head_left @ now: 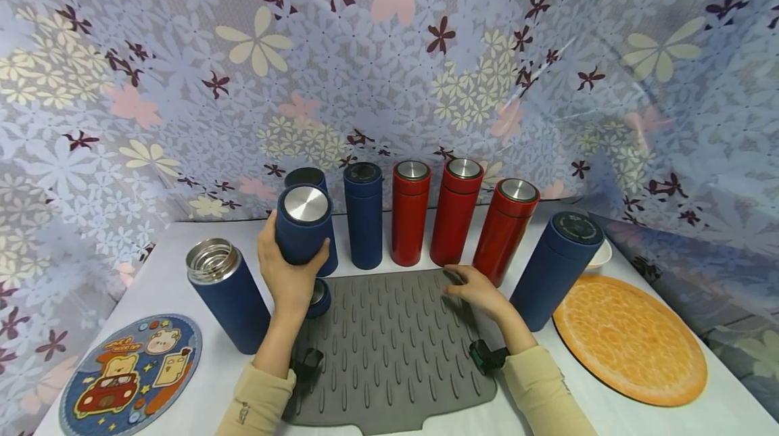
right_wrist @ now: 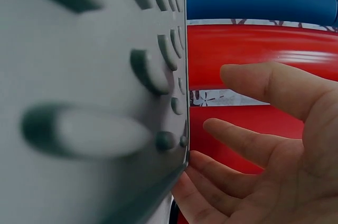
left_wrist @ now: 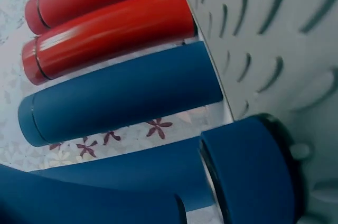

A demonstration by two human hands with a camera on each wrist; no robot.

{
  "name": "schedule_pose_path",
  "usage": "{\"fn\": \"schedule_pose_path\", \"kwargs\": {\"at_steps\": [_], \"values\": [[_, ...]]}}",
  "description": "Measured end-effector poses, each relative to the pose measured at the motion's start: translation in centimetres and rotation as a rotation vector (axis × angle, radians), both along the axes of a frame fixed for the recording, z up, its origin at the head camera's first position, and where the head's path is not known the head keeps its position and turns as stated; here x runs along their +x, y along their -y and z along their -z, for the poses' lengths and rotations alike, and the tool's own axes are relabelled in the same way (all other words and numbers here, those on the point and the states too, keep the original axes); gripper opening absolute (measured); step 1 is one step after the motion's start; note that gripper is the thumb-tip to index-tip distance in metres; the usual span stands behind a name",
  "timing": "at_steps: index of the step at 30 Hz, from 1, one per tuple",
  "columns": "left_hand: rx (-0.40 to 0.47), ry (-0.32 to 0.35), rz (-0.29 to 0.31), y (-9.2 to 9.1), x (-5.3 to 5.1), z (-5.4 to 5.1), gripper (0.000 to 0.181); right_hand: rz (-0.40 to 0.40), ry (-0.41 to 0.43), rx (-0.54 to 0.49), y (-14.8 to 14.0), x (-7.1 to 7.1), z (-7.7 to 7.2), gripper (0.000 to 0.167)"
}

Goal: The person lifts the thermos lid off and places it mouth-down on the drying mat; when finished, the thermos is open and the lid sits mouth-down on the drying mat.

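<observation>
My left hand (head_left: pixel 291 280) grips a blue thermos flask (head_left: pixel 302 236) with a silver-topped lid, its lower part hidden in the head view. Just behind it, a blue flask (head_left: pixel 305 178) is partly covered. A loose blue cap (head_left: pixel 318 299) rests at the far left corner of the grey ridged mat (head_left: pixel 389 348). Left of that hand stands an uncapped blue flask (head_left: pixel 234 301) with a bare steel mouth. My right hand (head_left: pixel 477 288) holds nothing; its fingers spread loosely at the mat's far right corner, close to the red flasks (right_wrist: pixel 253 123).
Along the back stand another blue flask (head_left: pixel 364 220) and several red flasks (head_left: pixel 410 216). A further blue flask (head_left: pixel 550 274) stands right, beside an orange round mat (head_left: pixel 629 338) and a partly hidden white bowl (head_left: pixel 601 255). A cartoon round mat (head_left: pixel 130 375) lies left.
</observation>
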State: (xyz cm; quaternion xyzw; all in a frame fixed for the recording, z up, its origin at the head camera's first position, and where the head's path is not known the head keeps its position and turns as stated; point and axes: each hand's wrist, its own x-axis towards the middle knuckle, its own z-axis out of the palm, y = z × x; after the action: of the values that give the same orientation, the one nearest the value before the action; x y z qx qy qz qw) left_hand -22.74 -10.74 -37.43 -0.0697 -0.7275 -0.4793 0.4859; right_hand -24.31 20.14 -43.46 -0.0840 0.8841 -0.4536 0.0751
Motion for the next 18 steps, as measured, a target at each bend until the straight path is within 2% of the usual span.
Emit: {"fn": "schedule_pose_path", "kwargs": {"at_steps": [9, 14, 18], "values": [[-0.081, -0.069, 0.101, -0.49, 0.55, -0.54, 0.081, -0.002, -0.003, -0.002, -0.12, -0.24, 0.34, 0.054], [-0.164, -0.109, 0.149, -0.49, 0.53, -0.37, 0.07, -0.014, 0.008, -0.003, -0.18, -0.26, 0.29, 0.056], [-0.246, -0.128, 0.193, -0.57, 0.5, -0.13, 0.074, -0.037, 0.008, 0.031, 0.01, -0.11, -0.18, 0.059]]}}
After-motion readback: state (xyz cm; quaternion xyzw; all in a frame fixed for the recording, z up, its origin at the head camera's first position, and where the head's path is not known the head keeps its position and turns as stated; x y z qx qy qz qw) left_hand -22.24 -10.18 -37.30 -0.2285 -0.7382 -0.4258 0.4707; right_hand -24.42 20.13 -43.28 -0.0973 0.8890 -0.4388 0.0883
